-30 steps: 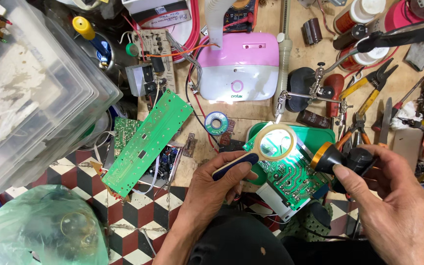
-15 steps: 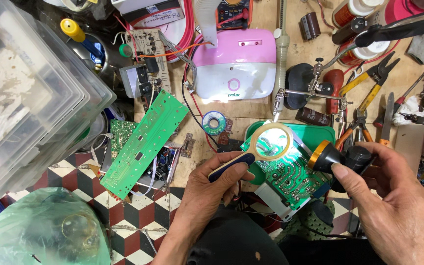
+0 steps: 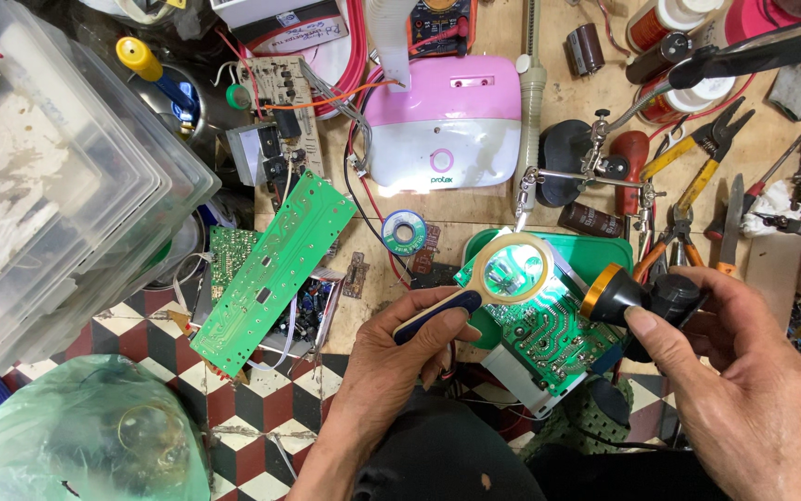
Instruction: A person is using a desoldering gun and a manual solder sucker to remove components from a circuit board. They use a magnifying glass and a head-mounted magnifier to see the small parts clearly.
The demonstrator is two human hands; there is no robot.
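Green circuit board, pink-and-white box, red-black-white checkered floor

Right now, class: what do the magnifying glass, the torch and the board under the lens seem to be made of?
Magnifying glass: clear lens, glass or plastic, with a cream plastic-looking rim and a dark handle.
Torch: matt black body, likely plastic, with a shiny orange-gold ring that may be metal.
Circuit board: green laminate dotted with silvery solder points.

The left hand was curled in a closed grip, and the right hand was also closed, thumb forward.
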